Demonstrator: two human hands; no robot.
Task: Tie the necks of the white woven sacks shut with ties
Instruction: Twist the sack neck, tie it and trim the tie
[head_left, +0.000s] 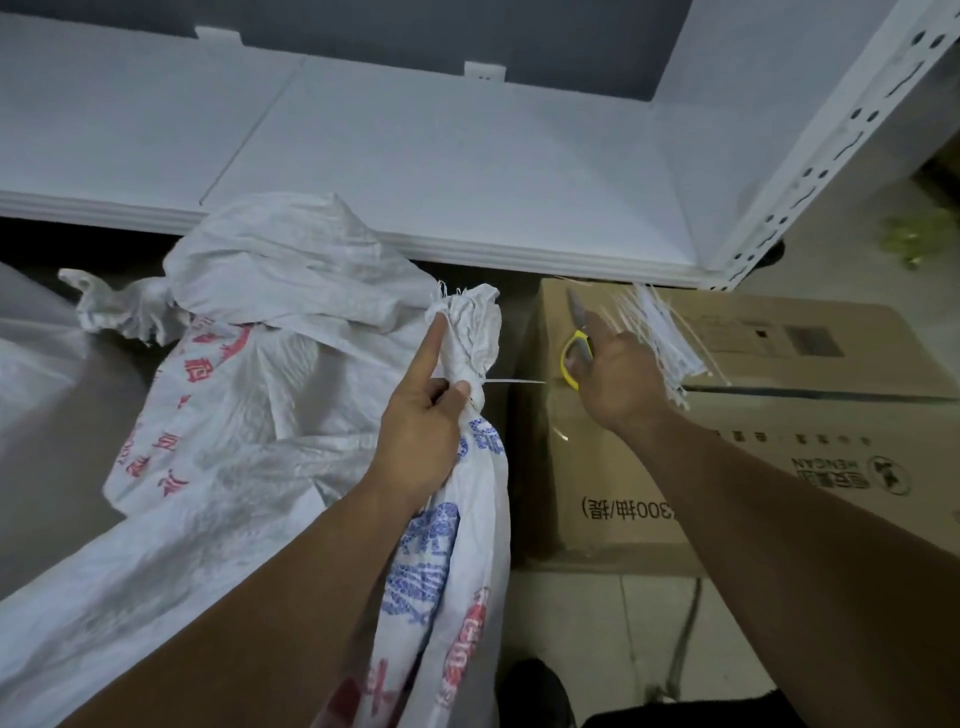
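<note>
My left hand (421, 431) grips the bunched neck of a white woven sack (475, 332) printed in blue and red, with the index finger stretched up along the bunch. A thin white tie (511, 382) circles that neck, and its tail sticks out to the right. My right hand (621, 379) is on top of a cardboard box, closed over the yellow-handled scissors (569, 358). A loose bundle of white ties (660, 332) lies just right of that hand.
A second white sack (260, 260) lies behind, its neck (119, 306) knotted at the left. The cardboard box (779, 415) stands on a tiled floor. A white shelf board (415, 156) and a perforated post (831, 145) rise behind. A dark shoe (535, 691) shows below.
</note>
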